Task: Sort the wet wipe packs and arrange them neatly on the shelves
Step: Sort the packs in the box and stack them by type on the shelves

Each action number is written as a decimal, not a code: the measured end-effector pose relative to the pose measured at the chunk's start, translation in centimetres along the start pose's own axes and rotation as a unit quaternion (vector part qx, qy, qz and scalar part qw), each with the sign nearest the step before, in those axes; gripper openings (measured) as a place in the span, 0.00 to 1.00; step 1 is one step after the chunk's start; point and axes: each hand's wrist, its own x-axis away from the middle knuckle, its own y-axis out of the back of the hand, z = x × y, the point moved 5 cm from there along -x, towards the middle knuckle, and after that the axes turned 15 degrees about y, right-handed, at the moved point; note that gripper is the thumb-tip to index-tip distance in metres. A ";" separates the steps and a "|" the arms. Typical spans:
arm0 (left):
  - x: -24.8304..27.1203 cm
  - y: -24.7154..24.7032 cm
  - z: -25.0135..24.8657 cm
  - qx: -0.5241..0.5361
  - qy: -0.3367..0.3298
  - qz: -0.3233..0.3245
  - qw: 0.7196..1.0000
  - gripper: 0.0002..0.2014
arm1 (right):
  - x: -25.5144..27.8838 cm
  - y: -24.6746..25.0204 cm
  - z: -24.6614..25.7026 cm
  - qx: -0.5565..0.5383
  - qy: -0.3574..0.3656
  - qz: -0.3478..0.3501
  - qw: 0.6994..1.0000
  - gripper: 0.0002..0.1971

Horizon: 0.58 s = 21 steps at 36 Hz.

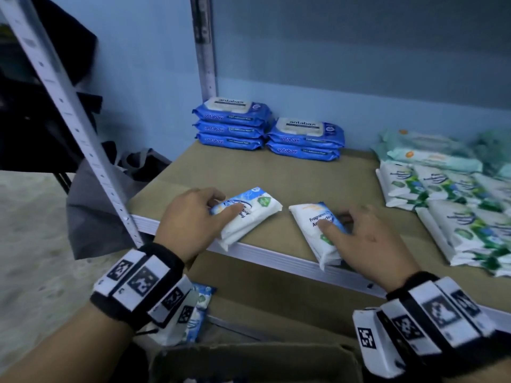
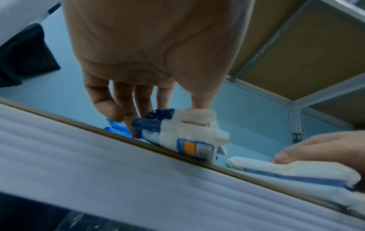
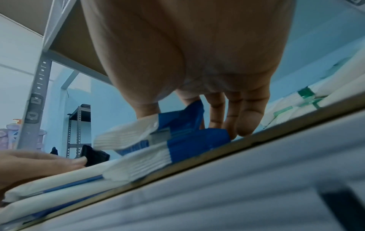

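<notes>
- Left hand [image 1: 190, 221] low over the front of the brown shelf board [image 1: 276, 175], thumb on top and fingers curled round the far end of a white-and-blue wipe pack [image 1: 246, 215]; in the left wrist view thumb and fingers [image 2: 126, 112] pinching that pack [image 2: 183, 136] from both sides.
- Left pack angled, near corner hanging a little over the white front rail [image 1: 276, 258], printed face up.
- Right hand [image 1: 367, 239] on a second white-and-blue pack [image 1: 318, 230], thumb pressed on its printed face, fingers bent down along its far right edge; in the right wrist view fingertips [image 3: 247, 125] reaching the board beside the pack [image 3: 158, 140], so gripping it too.
- Second pack also angled, near end jutting over the front rail, just beside the left pack, the two apart with a narrow gap of board between them.
- At the back left of the shelf, two stacks of blue Antabax packs: three high [image 1: 231, 124] by the upright post [image 1: 204, 45], two high [image 1: 305, 139] just to its right, touching.
- Along the right side, overlapping white-and-green packs [image 1: 456, 217], with pale mint packs [image 1: 431, 156] behind them, well apart from both hands.
- Below the left wrist, on the lower level, more white-and-blue packs [image 1: 197, 313], partly hidden.
- At the bottom edge, an open cardboard box [image 1: 249, 355]; contents not readable.
- Grey bag [image 1: 105, 205] on the floor left of the rack.
</notes>
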 end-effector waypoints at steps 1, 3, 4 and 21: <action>0.2 0.0 0.1 0.008 0.010 0.021 1.000 0.26 | 0.0 0.2 -0.1 -0.007 -0.001 -0.002 1.000 0.28; 0.8 -0.1 -0.1 0.000 0.009 0.057 0.998 0.35 | 0.2 0.4 0.1 -0.027 0.008 -0.002 1.000 0.28; 1.1 -0.1 -0.2 -0.009 0.000 0.070 0.997 0.39 | 0.3 0.4 0.2 -0.034 0.013 0.002 0.999 0.27; 0.2 2.4 2.4 -0.081 -0.038 0.030 0.996 0.45 | 1.3 0.3 1.3 -0.006 0.039 0.033 0.999 0.39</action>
